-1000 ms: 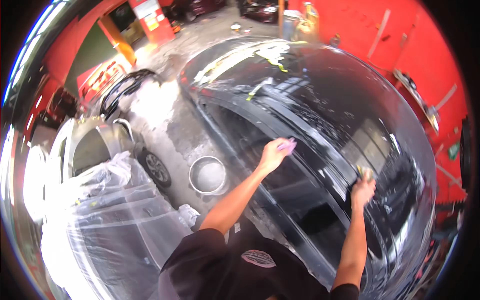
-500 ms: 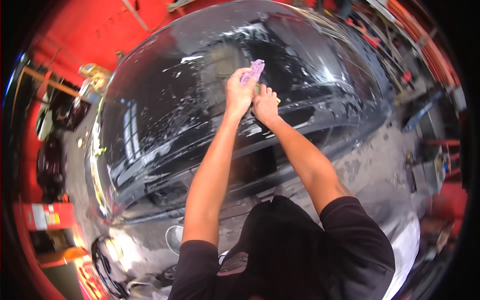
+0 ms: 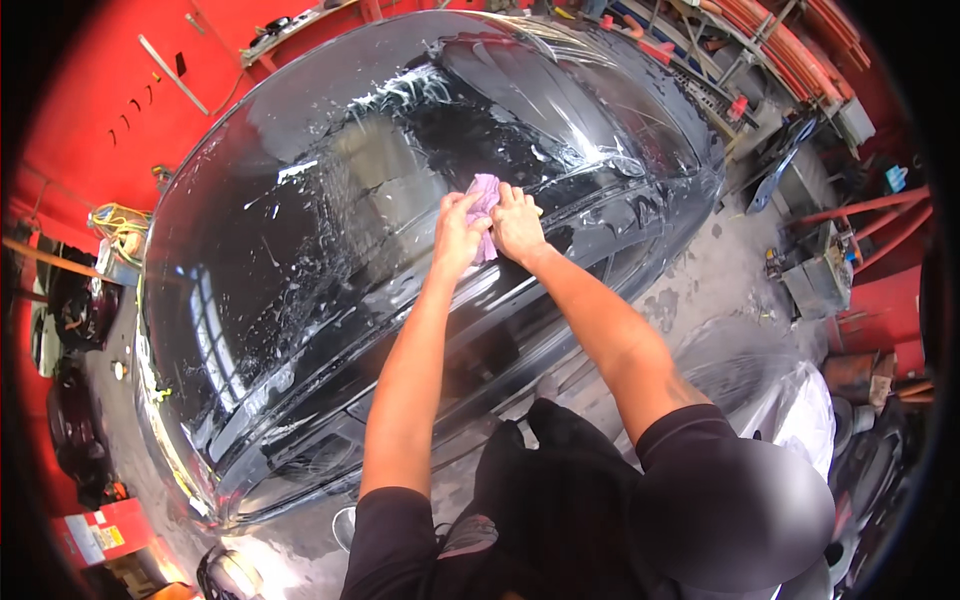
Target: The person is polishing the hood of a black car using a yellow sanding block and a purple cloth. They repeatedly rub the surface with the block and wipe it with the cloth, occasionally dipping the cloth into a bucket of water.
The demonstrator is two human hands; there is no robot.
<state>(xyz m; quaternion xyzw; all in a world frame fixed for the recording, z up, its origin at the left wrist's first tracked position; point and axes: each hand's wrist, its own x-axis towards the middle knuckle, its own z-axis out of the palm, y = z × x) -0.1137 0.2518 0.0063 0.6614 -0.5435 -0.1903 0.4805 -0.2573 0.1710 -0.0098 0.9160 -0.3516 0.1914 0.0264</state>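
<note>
My left hand [image 3: 457, 232] is closed on a crumpled light purple cloth [image 3: 485, 203]. Right against the cloth's other side is my right hand [image 3: 519, 226], fingers bent round a thin yellow-green thing [image 3: 540, 211]; only a sliver of it shows, so its kind is hidden. Both hands are close together above the near side of a dark car's roof [image 3: 270, 235]. The glossy black roof carries whitish wet smears and scattered droplets, with a duller grey area toward the far edge. Whether the cloth touches the paint I cannot tell.
Red walls surround the car. Shelving with long red parts [image 3: 800, 55] stands at the far right, near a grey metal box [image 3: 815, 275]. A yellow cable coil [image 3: 120, 228] sits at the left. Clear plastic sheeting [image 3: 795, 415] lies at the near right.
My view has shifted, and the car sits farther left in it. My hands have come lower and nearer the roof's edge. The right hand has closed up against the cloth, which hangs lower.
</note>
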